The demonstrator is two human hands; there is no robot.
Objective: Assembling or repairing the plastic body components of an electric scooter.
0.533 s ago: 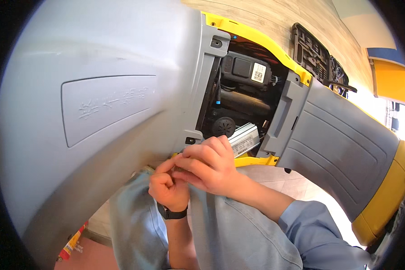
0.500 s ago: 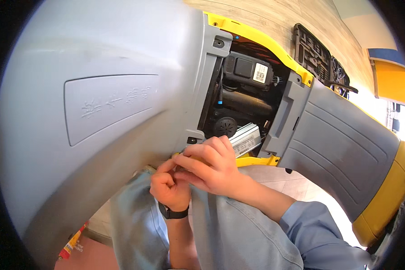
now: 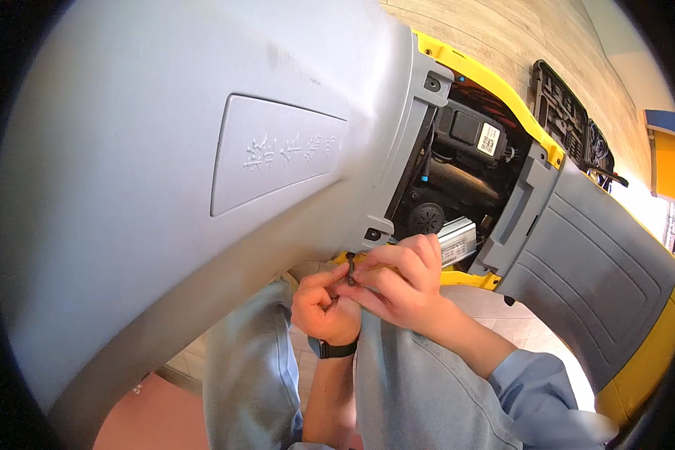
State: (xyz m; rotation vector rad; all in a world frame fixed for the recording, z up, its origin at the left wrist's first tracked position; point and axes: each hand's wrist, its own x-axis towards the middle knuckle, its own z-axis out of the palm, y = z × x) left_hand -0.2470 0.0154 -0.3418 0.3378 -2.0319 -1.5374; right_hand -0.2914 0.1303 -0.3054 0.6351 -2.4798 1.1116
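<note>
In front of my knees, my left hand (image 3: 326, 309) and my right hand (image 3: 401, 281) come together, fingers pinched. Between their fingertips is a small dark rod-like piece (image 3: 351, 268), thicker at its upper end; its exact kind is too small to make out. Just beyond my fingers runs the yellow frame edge (image 3: 469, 280) of a grey and yellow scooter body. Its open compartment (image 3: 465, 178) holds a black boxy module (image 3: 463, 131), a round black slotted part (image 3: 427, 218) and a silver finned box (image 3: 457, 238), which my right hand partly overlaps.
A large grey body panel (image 3: 157, 247) fills the left side. To the right lies the grey ribbed footboard (image 3: 604, 259). An open black tool case (image 3: 562, 105) rests on the wood-look floor (image 3: 472, 26) beyond. A pink surface (image 3: 154, 416) shows at lower left.
The view has shifted, so the scooter and hands appear farther right. My fingers have parted slightly, and the small dark piece between them, hidden before, now shows.
</note>
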